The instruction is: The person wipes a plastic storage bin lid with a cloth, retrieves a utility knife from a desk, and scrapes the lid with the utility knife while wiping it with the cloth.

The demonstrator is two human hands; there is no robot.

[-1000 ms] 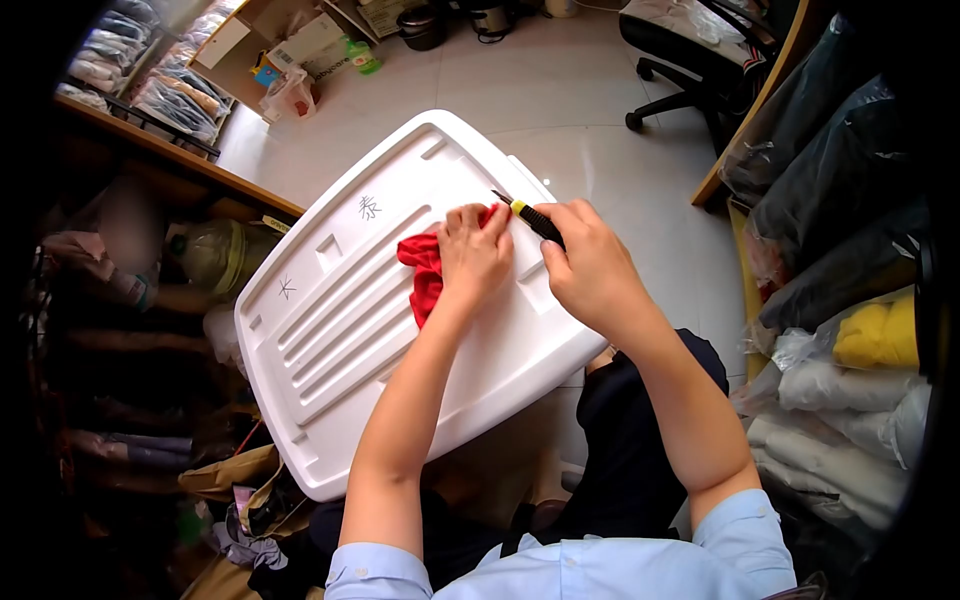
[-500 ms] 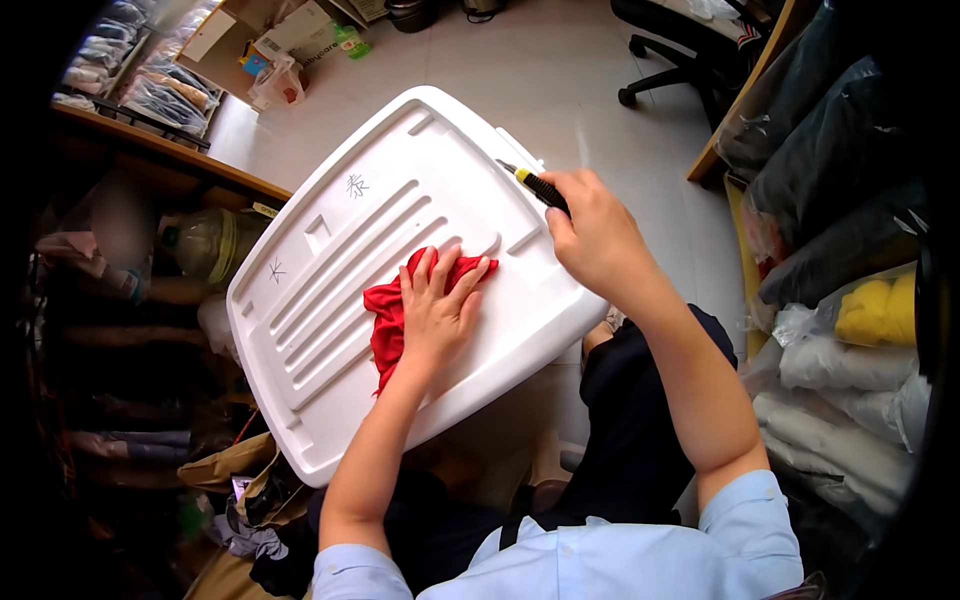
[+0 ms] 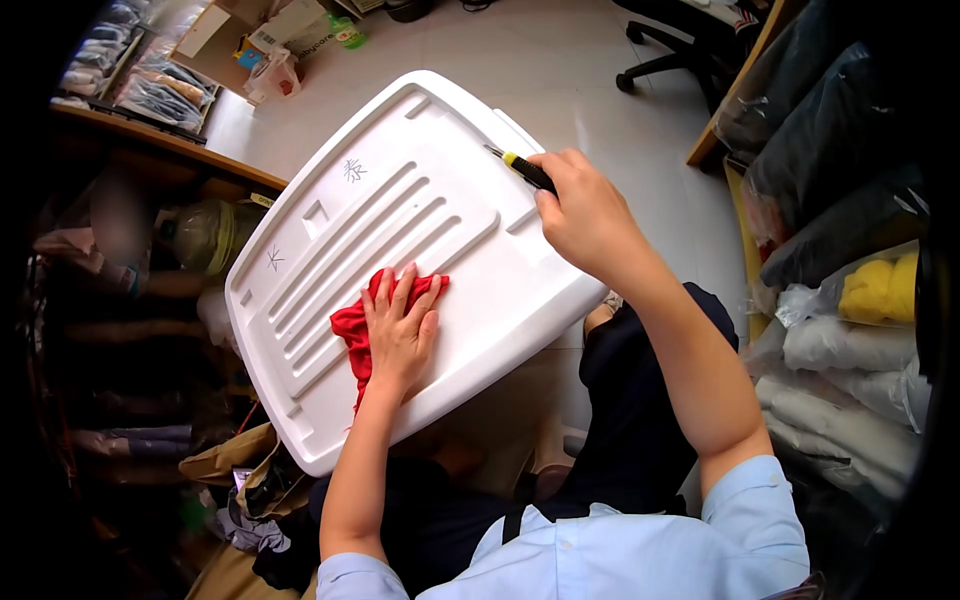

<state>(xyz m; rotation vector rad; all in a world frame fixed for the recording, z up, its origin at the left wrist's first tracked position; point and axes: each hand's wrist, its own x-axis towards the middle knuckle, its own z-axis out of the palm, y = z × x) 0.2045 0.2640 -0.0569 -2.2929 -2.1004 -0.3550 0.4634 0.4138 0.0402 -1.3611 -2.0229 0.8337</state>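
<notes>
A white plastic lid (image 3: 470, 290) with moulded grooves and handwritten characters lies tilted in front of me, above my legs. My left hand (image 3: 398, 335) presses a bunched red cloth (image 3: 350, 325) against its surface, fingers spread over the fabric. The cloth sits near the lower ends of the grooves. In my right hand (image 3: 585, 205) is a yellow and black utility knife (image 3: 527, 170), its blade pointing up and left over the lid's upper right part. My right fingers are wrapped round the handle.
Shelves with plastic-wrapped garments (image 3: 830, 200) stand at the right, with a bagged yellow item (image 3: 880, 290) among them. A black office chair (image 3: 680, 60) is at the back right. A cardboard box (image 3: 290, 30) and a green bottle (image 3: 345, 32) are at the back left. Dark shelving lines the left.
My left hand has slid the red cloth left and slightly down across the lid. My right hand with the utility knife has shifted slightly up and left.
</notes>
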